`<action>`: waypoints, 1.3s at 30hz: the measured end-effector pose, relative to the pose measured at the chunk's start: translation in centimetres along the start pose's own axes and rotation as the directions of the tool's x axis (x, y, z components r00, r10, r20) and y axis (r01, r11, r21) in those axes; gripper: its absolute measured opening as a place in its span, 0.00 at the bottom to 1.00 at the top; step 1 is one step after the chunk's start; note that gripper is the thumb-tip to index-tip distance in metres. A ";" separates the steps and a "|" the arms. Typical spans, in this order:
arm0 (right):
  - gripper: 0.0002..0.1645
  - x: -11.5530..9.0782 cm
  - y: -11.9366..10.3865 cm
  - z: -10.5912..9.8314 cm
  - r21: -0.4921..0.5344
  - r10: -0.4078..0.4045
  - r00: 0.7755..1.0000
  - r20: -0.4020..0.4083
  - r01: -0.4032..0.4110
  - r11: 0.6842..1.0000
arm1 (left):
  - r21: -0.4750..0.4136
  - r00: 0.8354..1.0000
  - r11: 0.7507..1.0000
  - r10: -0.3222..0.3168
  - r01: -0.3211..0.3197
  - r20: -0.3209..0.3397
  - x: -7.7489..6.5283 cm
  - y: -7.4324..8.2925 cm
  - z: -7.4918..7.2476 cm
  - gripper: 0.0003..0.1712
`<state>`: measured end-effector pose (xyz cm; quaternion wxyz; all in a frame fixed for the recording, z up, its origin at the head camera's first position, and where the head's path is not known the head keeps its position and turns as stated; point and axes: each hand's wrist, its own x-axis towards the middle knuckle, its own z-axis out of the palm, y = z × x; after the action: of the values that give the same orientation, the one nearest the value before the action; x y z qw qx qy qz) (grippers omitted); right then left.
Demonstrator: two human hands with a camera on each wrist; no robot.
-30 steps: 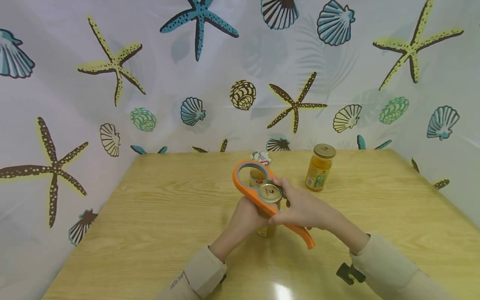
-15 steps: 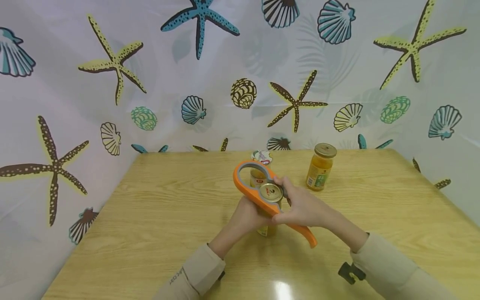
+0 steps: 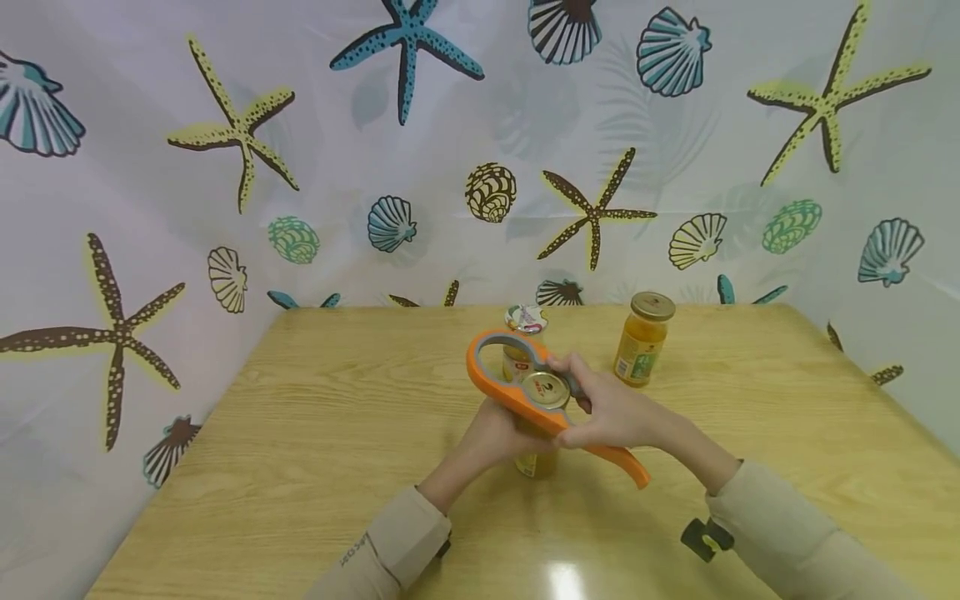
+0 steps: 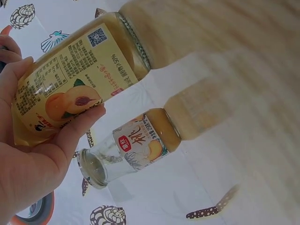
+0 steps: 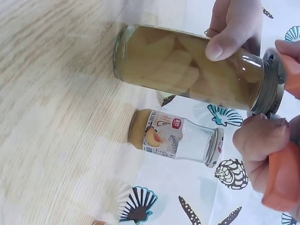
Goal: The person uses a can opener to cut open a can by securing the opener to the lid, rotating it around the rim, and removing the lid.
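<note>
My left hand [image 3: 495, 437] grips a tall glass jar [image 5: 187, 68] of pale fruit pieces, its fingers wrapped round the body. The jar stands upright on the table, and its peach label [image 4: 65, 89] shows in the left wrist view. Over its gold lid [image 3: 546, 389] sits an orange jar opener [image 3: 517, 405] with grey-lined rings; the smaller ring encircles the lid. My right hand [image 3: 611, 408] grips the opener's two handles, with the thumb on the near side. The larger ring points up and left, overlapping a bottle behind in the head view.
Just behind the held jar stands a glass bottle [image 5: 161, 133] with a patterned lid, partly filled with orange-brown liquid. A gold-lidded jar [image 3: 642, 337] of orange contents stands at the back right of the wooden table [image 3: 337, 392]. A shell-printed cloth [image 3: 442, 108] hangs behind.
The opener's handle end has swung right and slightly up, turning with my right hand. My left hand keeps its hold on the jar. The head view has shifted slightly.
</note>
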<state>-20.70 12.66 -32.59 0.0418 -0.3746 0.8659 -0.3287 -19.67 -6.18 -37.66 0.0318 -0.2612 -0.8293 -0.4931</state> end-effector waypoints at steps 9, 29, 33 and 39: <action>0.44 -0.1 0.2 -0.4 -0.025 0.010 1.000 0.027 -0.009 1.000 | 0.010 0.999 1.000 -0.025 0.024 0.044 0.1 0.1 -0.2 0.44; 0.53 -0.6 -1.1 -0.1 -0.246 0.051 0.998 -0.034 -0.058 0.968 | -0.069 0.999 0.998 0.011 -0.014 -0.042 -0.1 0.2 0.2 0.46; 0.49 -0.7 -0.6 -0.1 -0.205 0.013 0.998 -0.058 -0.025 0.978 | -0.099 0.998 0.995 0.007 -0.013 -0.059 -0.2 0.4 0.5 0.45; 0.48 -0.8 0.0 -0.3 -0.148 -0.052 0.998 -0.045 0.045 0.988 | -0.130 0.999 0.991 -0.021 0.014 -0.046 -0.4 0.7 0.6 0.46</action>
<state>-20.26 13.37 -32.50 -0.0148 -0.3895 0.8792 -0.2741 -18.88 -5.56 -37.60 0.0300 -0.2436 -0.7967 -0.5523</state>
